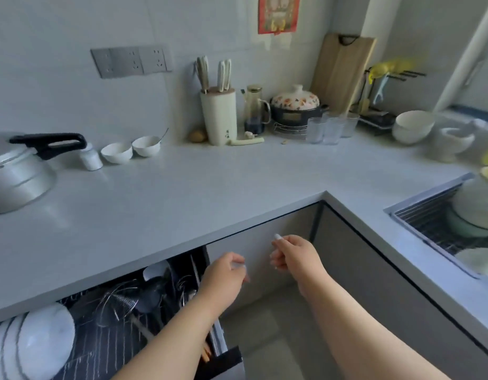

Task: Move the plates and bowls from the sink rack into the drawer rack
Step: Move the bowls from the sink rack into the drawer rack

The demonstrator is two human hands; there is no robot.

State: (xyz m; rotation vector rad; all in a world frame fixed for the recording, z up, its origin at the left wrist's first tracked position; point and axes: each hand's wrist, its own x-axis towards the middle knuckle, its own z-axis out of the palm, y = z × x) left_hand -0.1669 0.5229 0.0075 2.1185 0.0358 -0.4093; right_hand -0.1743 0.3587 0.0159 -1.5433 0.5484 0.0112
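- The counter (182,187) edge runs just above my hands.
- The open drawer rack (122,319), under my left forearm, holds white bowls (31,344).
- The sink rack (440,223), far right of my right hand, holds plates (475,207).
- My left hand (223,275) and right hand (295,255) hang loosely curled, holding nothing, near each other.

You have one view, from your head, looking forward and down into a countertop (199,193) corner. It sits close above your left hand (223,272) and right hand (295,256); beyond your fingertips rises the back wall.
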